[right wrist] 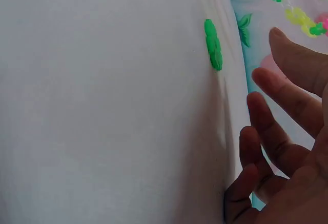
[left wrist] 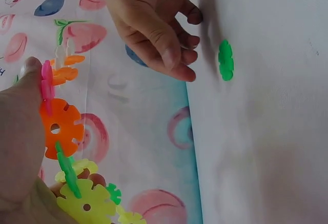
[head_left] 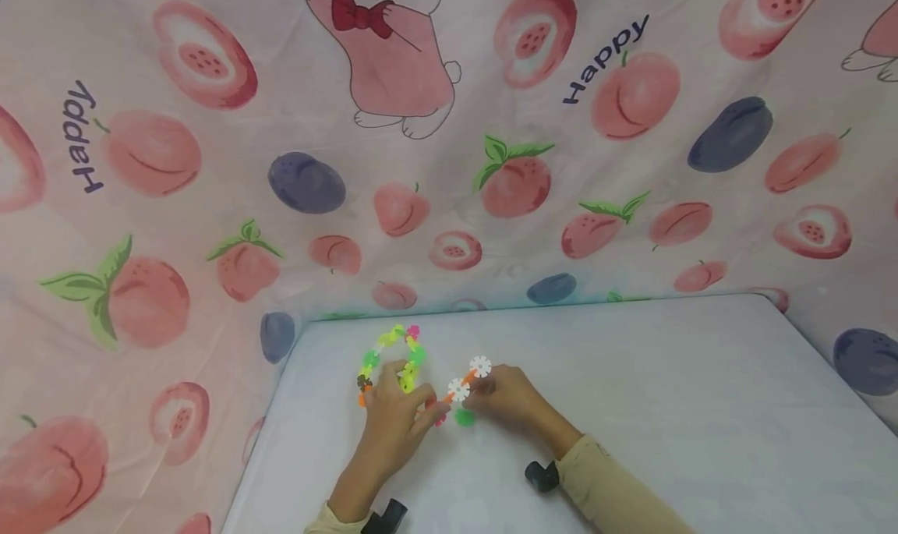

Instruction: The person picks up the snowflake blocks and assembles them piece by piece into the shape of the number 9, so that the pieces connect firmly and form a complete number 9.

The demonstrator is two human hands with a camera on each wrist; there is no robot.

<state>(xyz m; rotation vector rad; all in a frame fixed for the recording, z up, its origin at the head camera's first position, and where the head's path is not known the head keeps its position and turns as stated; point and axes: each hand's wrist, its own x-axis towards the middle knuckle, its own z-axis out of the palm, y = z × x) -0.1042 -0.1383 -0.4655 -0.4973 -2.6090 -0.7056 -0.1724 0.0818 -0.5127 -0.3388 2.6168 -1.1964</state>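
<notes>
My left hand (head_left: 396, 417) grips a looped chain of interlocking snowflake discs (left wrist: 62, 127) in yellow, green, orange, pink, white and brown. The left wrist view has the chain running along the palm, a pink disc by a fingertip. Toward the right, the chain's free end carries white discs (head_left: 459, 390) joined by orange ones. Right beside that end is my right hand (head_left: 510, 397), its fingers loosely bent and thumb apart, holding nothing in both wrist views. One loose green disc (head_left: 464, 418) lies on the table below the right hand; it also shows in the right wrist view (right wrist: 213, 44).
A white-covered table (head_left: 666, 409) spreads under both hands. Behind it and at the sides hangs a pink fruit-print cloth (head_left: 435, 160). Dark wrist-camera mounts (head_left: 542, 476) sit at both sleeves.
</notes>
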